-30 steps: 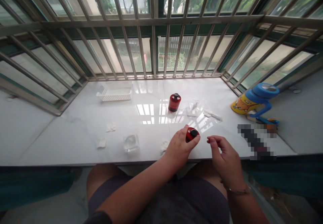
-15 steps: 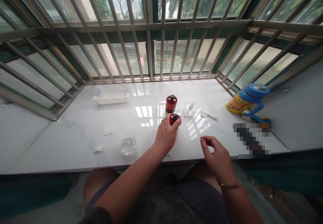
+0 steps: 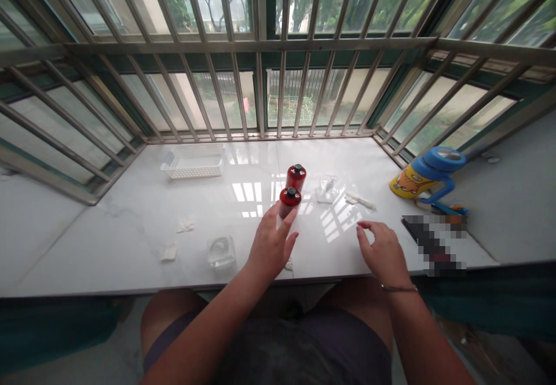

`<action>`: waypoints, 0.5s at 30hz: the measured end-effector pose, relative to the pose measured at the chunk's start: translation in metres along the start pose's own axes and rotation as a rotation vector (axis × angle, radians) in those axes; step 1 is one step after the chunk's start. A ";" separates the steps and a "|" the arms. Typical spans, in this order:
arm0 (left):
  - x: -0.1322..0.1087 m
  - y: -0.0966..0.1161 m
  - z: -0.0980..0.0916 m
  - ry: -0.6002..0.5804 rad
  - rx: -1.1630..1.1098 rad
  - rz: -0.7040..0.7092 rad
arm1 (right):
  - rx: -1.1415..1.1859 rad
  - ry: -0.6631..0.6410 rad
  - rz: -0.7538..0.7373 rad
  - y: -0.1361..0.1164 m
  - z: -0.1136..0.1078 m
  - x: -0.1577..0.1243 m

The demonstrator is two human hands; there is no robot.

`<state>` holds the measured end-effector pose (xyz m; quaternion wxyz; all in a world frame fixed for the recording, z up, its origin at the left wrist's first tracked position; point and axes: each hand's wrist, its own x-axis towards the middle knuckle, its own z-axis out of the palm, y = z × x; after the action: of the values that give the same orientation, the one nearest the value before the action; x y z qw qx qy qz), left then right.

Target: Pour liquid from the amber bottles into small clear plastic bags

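Two dark red bottles with black caps stand upright on the white counter. The nearer bottle [image 3: 289,201] overlaps the lower part of the farther bottle [image 3: 296,175], so I cannot tell whether they touch. My left hand [image 3: 273,240] is just in front of the nearer bottle, its fingertips at the bottle's lower side and its thumb spread away to the right. Off to the right, my right hand [image 3: 383,249] hovers over the counter with loosely bent fingers, thumb and forefinger tips close together and nothing visible between them.
A small clear square container [image 3: 220,252] stands at the front left, near white scraps [image 3: 169,252]. Behind are a white basket [image 3: 193,162] and a clear crumpled item [image 3: 325,190]. At right stand a blue-and-yellow jug [image 3: 428,171] and a partly pixelated dark object [image 3: 417,231]. Window bars line the back.
The nearer bottle has moved left and slightly away from me. My left hand has loosened from its top and drawn back, thumb apart. My right hand has shifted a little right and up.
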<state>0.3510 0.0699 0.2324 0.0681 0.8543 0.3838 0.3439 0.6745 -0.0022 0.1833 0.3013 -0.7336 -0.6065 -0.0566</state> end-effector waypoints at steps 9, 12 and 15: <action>-0.102 -0.017 -0.091 0.171 0.112 -0.205 | -0.349 -0.108 0.225 0.079 0.035 0.077; -0.125 -0.055 -0.101 0.177 0.187 -0.342 | -0.339 -0.138 0.258 0.081 0.041 0.081; -0.141 -0.089 -0.100 0.105 0.162 -0.436 | -0.312 -0.131 0.269 0.079 0.041 0.078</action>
<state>0.1669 0.0182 0.1989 0.0521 0.7350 0.5884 0.3330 0.7559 0.0786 0.1554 0.1486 -0.8478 -0.5053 -0.0613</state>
